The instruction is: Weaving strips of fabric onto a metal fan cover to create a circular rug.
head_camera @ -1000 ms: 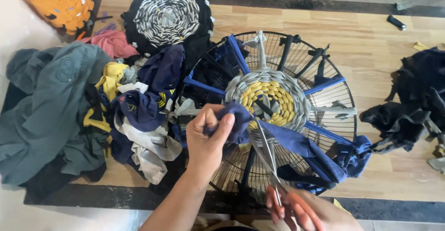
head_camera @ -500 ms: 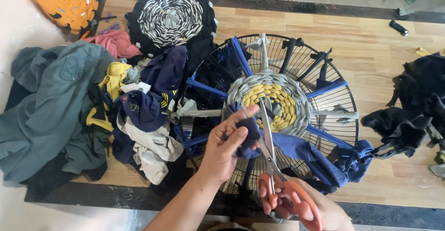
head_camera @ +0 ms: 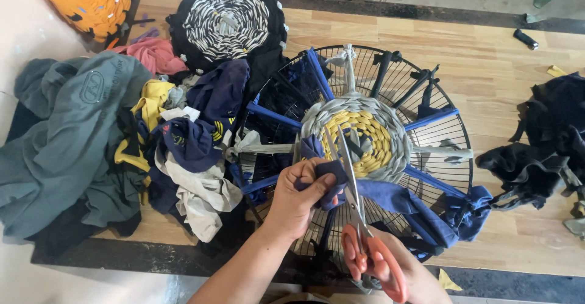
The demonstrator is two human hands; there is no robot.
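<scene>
On the wooden table, left hand pinches blue strip beside scissors.

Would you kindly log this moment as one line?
left hand: pinches blue fabric strip | right hand: orange-handled scissors, blades at strip | wire fan guard

wood table | on it: fan grille, clothes pile, 2 woven mats, dark scraps

round printed emblem on grey-green shirt, left of the clothes pile
</scene>
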